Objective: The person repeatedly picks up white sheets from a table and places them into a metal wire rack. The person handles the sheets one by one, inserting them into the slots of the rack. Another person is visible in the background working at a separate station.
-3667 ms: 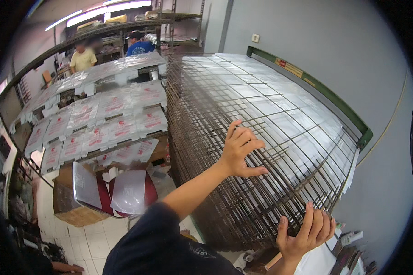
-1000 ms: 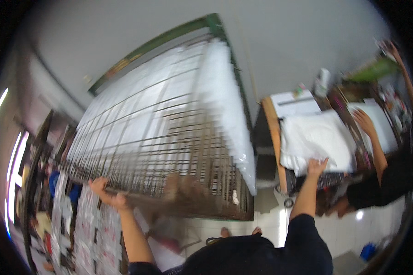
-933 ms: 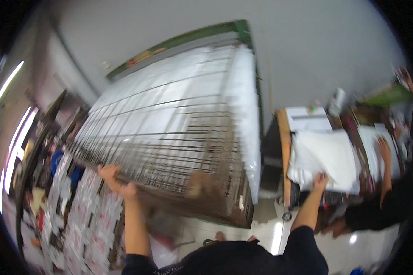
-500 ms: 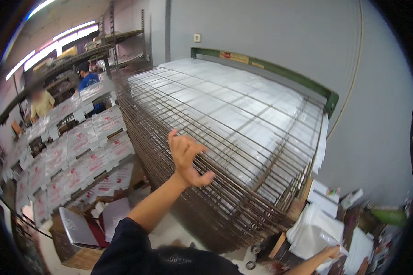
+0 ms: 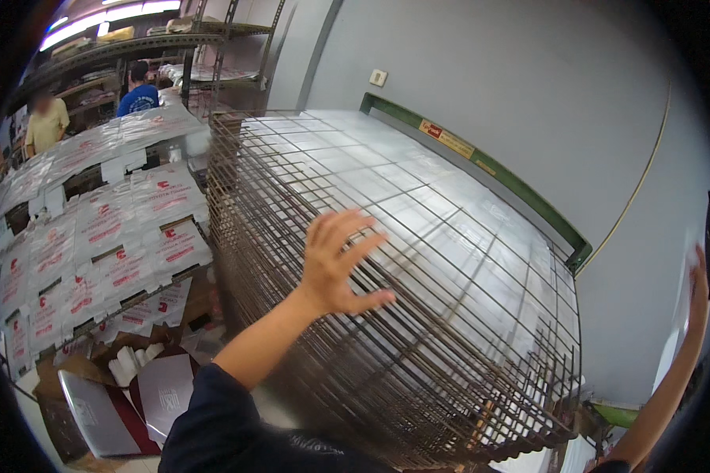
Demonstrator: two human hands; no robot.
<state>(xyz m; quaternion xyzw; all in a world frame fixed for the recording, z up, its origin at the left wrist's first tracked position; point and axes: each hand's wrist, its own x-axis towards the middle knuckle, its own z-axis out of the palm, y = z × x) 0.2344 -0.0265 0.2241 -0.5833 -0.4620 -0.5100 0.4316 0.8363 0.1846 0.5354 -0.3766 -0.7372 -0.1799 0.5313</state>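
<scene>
Fingers (image 5: 364, 247) of the left hand (image 5: 327, 268) are spread wide, thumb apart, over the near left edge of the wire rack (image 5: 442, 378); how firmly they rest there I can't tell. The right hand (image 5: 697, 272) is raised out past the rack's right side, seen edge-on beside a pale sheet (image 5: 674, 347), and I can't tell whether it grips anything. White sheets (image 5: 418, 197) lie beneath the rack's top wires, whose rods crowd together along its near side. A green bar (image 5: 521, 189) runs along the rack's far edge, a grey wall (image 5: 481, 71) behind it. Left of the rack, plastic bags (image 5: 95, 252) with red print lie in rows, and grey panels (image 5: 166, 394) sit at its near left. Beyond the rack's far left are a person in yellow (image 5: 47, 122) and a person in blue (image 5: 140, 98).
</scene>
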